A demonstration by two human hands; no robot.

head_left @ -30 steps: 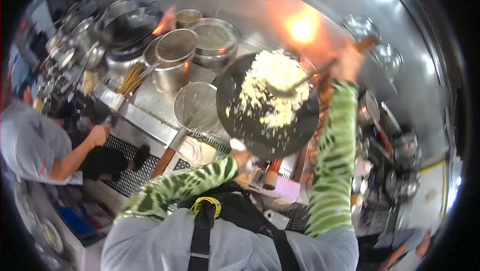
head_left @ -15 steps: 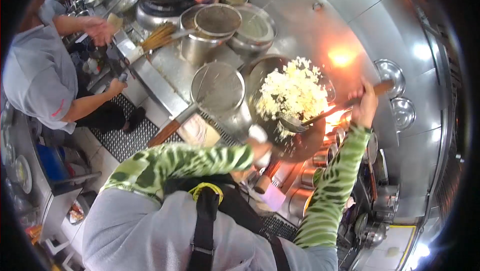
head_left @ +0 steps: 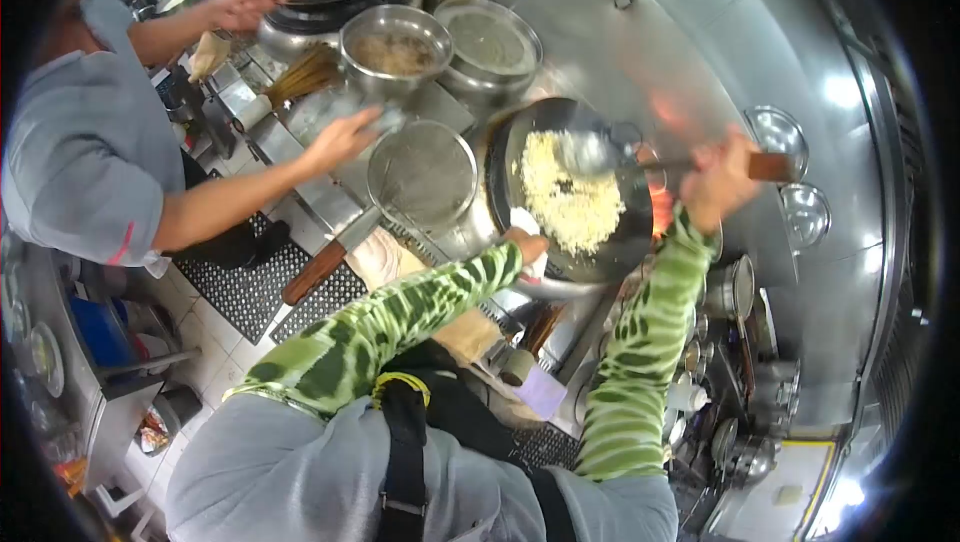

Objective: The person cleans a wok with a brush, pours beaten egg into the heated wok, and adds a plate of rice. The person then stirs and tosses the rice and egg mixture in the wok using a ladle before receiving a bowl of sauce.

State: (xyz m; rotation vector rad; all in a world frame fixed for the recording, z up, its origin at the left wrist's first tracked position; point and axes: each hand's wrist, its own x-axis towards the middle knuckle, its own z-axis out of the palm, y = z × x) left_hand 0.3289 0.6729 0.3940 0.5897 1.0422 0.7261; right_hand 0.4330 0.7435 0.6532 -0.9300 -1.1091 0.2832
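Note:
A dark wok (head_left: 640,222) sits over the burner, with pale yellow rice-like food (head_left: 570,204) spread in it. My left hand (head_left: 527,245) is closed on a white cloth (head_left: 530,227) at the wok's near left rim. Right of the wok, my right hand (head_left: 722,180) grips the long handle of a ladle (head_left: 588,154). The ladle's bowl is blurred and lies over the upper part of the food. Small flames show between the wok and my right hand.
At the left, a co-worker (head_left: 85,152) reaches both hands over the counter. A round strainer (head_left: 422,174) with a wooden handle lies left of the wok. Behind it stand a pot (head_left: 396,47) and a lidded pot (head_left: 488,42). Metal bowls (head_left: 776,134) hang at the right wall.
The wok has come down level and its tossed food lies inside it. The flames have shrunk. The co-worker's hands have reached forward, and a strainer has left the pot's top.

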